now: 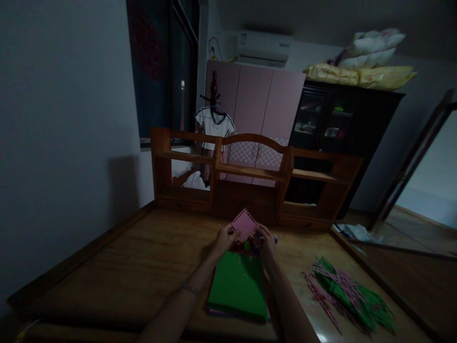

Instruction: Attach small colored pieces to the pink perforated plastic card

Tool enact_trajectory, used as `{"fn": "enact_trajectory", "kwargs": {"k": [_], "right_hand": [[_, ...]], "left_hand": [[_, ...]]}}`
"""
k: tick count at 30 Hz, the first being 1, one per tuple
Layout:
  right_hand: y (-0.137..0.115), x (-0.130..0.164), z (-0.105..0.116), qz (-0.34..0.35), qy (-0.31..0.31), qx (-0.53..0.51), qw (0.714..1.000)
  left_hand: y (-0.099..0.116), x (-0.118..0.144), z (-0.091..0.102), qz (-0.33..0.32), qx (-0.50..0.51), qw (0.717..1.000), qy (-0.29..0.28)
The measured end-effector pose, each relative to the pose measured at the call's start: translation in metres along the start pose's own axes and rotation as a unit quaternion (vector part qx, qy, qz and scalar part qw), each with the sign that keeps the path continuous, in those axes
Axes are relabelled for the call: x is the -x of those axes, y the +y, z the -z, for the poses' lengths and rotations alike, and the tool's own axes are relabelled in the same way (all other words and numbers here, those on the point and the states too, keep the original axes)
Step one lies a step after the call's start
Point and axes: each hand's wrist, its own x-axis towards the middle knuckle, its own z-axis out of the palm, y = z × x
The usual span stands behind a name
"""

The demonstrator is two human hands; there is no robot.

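Observation:
A pink paper square (244, 223) with a punched, dotted edge is held up on one corner above the wooden desk (143, 267). My left hand (224, 238) grips its left side and my right hand (264, 239) grips its right side, both over the far end of a stack of coloured sheets with a green sheet (238, 286) on top. Small dark bits, hard to make out in the dim light, lie under my fingers.
A heap of green and pink paper strips (344, 290) lies on the desk to the right. A wooden shelf unit (250, 183) stands along the desk's far edge. Behind it are a pink wardrobe (264, 105), a dark cabinet (332, 124) and a hanging shirt (214, 125).

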Motion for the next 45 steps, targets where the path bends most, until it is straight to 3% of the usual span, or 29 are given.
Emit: {"fn": "enact_trajectory", "kwargs": {"k": [6, 13, 21, 29, 35, 40, 45], "right_hand": [[-0.004, 0.007, 0.002, 0.017, -0.001, 0.113, 0.993], [-0.005, 0.008, -0.003, 0.142, -0.009, 0.315, 0.938], [-0.002, 0.007, 0.004, 0.147, 0.032, 0.304, 0.941], [-0.004, 0.007, 0.005, 0.157, 0.031, 0.303, 0.939], [0.001, 0.001, 0.009, 0.105, 0.030, 0.220, 0.969], [-0.003, 0.007, 0.004, 0.043, -0.007, 0.154, 0.987], [-0.009, 0.013, -0.001, 0.052, -0.001, 0.211, 0.976]], "left_hand": [[0.002, 0.003, -0.001, 0.002, 0.015, 1.000, 0.008], [0.006, 0.005, 0.001, 0.019, 0.011, 0.999, 0.025], [0.004, 0.004, 0.008, 0.037, 0.001, 0.999, 0.039], [0.007, 0.004, 0.012, 0.048, 0.025, 0.996, 0.074], [0.008, 0.001, 0.019, 0.052, 0.126, 0.984, 0.111], [0.014, 0.002, 0.013, 0.089, 0.217, 0.971, 0.042], [0.026, 0.010, 0.002, 0.143, 0.245, 0.957, -0.056]]}}
